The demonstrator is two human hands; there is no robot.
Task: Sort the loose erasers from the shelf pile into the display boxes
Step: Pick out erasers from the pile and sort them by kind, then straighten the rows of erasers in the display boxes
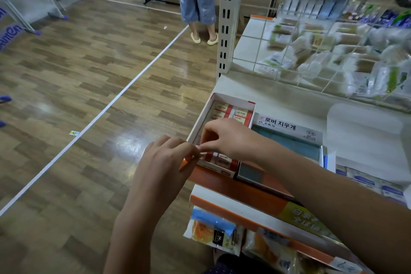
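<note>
Head view: an eraser (201, 151) is pinched between the left hand (164, 158) and right hand (224, 138), fingertips meeting at the near corner of the red box (200, 122). Rows of erasers are already packed inside; a gap remains in the middle, so filling is judged part done. Two boxes are counted, the blue box (289, 140) alongside. Their erasers cannot be counted, and no shelf pile is made out.
</note>
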